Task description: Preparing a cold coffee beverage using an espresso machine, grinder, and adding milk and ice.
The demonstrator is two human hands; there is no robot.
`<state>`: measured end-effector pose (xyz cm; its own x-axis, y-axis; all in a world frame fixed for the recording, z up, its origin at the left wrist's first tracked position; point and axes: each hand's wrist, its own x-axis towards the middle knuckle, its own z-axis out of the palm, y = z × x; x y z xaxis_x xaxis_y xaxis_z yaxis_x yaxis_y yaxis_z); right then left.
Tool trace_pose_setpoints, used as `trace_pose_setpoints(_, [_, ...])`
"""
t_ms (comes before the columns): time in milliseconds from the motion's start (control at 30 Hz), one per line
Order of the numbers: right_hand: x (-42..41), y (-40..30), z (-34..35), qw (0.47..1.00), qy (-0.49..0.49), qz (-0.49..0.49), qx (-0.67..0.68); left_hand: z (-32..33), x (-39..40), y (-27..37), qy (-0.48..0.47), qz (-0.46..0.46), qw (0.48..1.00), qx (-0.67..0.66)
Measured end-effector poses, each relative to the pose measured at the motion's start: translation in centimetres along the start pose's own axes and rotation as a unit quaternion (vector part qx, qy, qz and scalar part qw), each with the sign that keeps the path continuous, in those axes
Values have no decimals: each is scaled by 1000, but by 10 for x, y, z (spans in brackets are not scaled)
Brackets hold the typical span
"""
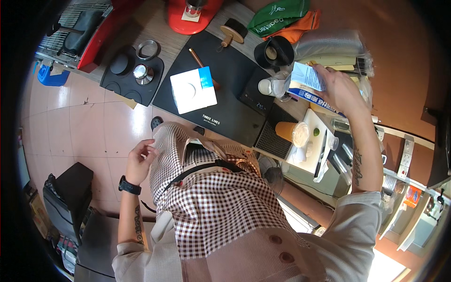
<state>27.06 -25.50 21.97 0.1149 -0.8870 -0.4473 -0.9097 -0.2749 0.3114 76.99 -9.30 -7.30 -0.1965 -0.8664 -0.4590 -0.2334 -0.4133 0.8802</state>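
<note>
My right hand grips a blue and white Nestlé carton, tilted over a clear plastic cup. The cup seems to stand at a black digital scale with a lit display; whether liquid is flowing cannot be told. A white bottle or jar lies or stands against it. My left hand hangs over the floor beside my apron, fingers loosely curled, holding nothing. In front of me a white carton with a blue corner stands on the black mat.
A plastic cup of orange drink with a pale top is on a black drip grid. A knife and a cut lime lie on a white board. A metal tamper and a round brush stand farther left.
</note>
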Motion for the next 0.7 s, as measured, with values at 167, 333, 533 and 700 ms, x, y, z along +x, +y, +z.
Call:
trace_pose_setpoints(167, [-1, -11, 0, 1000, 1, -6, -6, -30, -7, -97, 46, -70, 994, 77])
trace_pose_setpoints(333, [1, -2, 8, 999, -9, 8, -43, -48, -19, -153, 57, -130, 986, 89])
trace_pose_setpoints(533, [-1, -10, 4, 998, 18, 14, -60, -70, -40, -219, 75, -193, 971, 118])
trace_pose_setpoints(700, [0, -9, 11, 998, -12, 37, -54, -81, -47, -238, 83, -252, 954, 138])
